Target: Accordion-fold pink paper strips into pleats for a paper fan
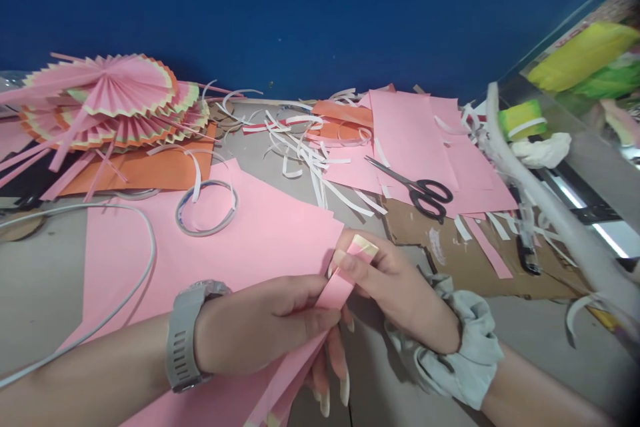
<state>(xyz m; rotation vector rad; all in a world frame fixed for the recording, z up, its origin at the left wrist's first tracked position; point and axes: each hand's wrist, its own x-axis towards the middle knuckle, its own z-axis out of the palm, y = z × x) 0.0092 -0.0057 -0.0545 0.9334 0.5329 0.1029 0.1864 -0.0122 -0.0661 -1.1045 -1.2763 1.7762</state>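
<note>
Between both hands lies a folded pink paper strip (339, 285) with a pale yellow end. My left hand (280, 323), with a grey watch on its wrist, pinches the strip lower down between thumb and fingers. My right hand (383, 277) grips it near the yellow end, thumb on top; a pale green scrunchie is on that wrist. The strip runs down toward the bottom edge of the view. Beneath the left arm are large pink sheets (270, 213), with a roll of tape (207, 208) on them.
Black scissors (425, 193) rest on pink sheets (410, 133) at the right, beside brown cardboard (415, 223) and a cutter (527, 247). White paper strips (315, 170) are scattered centrally. Pleated paper fans (120, 90) stand back left; a white cable (150, 233) crosses the left.
</note>
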